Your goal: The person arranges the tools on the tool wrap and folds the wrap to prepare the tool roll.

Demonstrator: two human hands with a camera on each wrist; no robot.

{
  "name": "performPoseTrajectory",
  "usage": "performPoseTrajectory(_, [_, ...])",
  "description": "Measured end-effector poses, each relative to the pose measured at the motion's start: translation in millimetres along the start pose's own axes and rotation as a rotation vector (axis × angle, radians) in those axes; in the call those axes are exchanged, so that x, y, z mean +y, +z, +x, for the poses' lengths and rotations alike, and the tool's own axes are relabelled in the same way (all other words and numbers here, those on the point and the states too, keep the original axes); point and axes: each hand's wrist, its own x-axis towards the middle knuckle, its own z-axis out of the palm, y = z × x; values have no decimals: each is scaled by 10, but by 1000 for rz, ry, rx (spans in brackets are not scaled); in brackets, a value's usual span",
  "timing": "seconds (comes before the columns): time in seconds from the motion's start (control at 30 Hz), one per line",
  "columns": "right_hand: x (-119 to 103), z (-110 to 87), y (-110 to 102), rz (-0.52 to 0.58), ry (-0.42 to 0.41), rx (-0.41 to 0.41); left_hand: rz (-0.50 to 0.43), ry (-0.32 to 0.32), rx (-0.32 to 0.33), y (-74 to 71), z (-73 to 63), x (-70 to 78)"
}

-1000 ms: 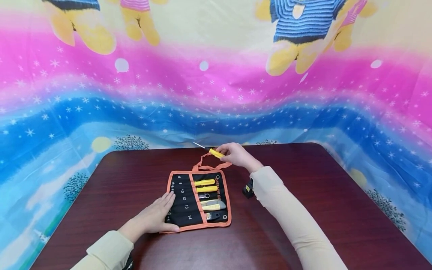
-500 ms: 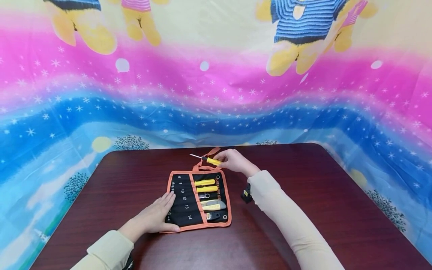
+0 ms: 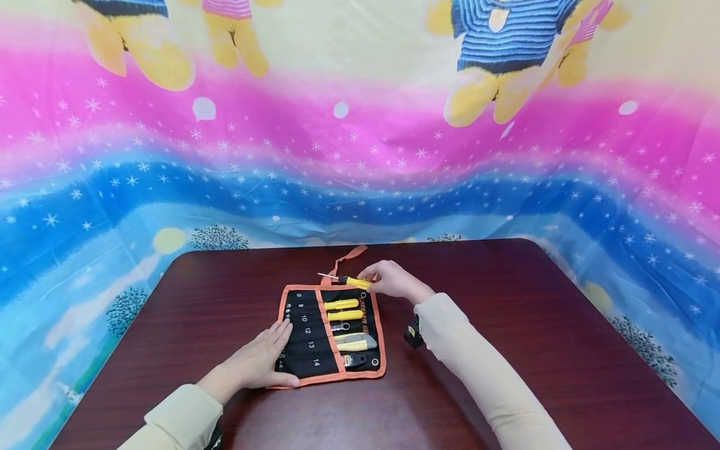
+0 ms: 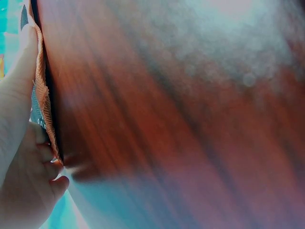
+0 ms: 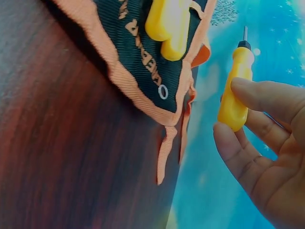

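My right hand (image 3: 394, 279) pinches a yellow-handled screwdriver (image 5: 237, 88) by its handle, over the far edge of a black tool pouch (image 3: 298, 369) with orange trim. The screwdriver's metal shaft points left in the head view. My left hand (image 3: 261, 355) lies with its fingers extended on the pouch's near-left corner. In the pouch's pockets sit two yellow handles (image 3: 344, 315), a small ring-ended wrench (image 3: 340, 326), a utility knife (image 3: 355, 342) and a black tool with a yellow label (image 3: 354, 360).
An orange tie strap (image 3: 349, 255) trails from the pouch's far edge on the dark red wooden table (image 3: 478, 269). A patterned cloth backdrop (image 3: 394, 156) hangs behind and around the table.
My right hand has come down and nearer with the screwdriver, from above the strap to the pouch's far edge. The strap now lies loose. My left hand stays in place.
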Motion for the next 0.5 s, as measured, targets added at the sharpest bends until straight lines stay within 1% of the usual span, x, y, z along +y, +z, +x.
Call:
performPoseTrajectory(0.27, [79, -31, 70, -14, -5, -35, -3, 15, 11, -10, 3, 5])
performPoseTrajectory(0.37, [116, -29, 98, -21, -30, -46, 3, 15, 14, -9, 4, 4])
performPoseTrajectory(0.5, [152, -24, 122, -63, -49, -49, 6, 15, 15, -7, 7, 4])
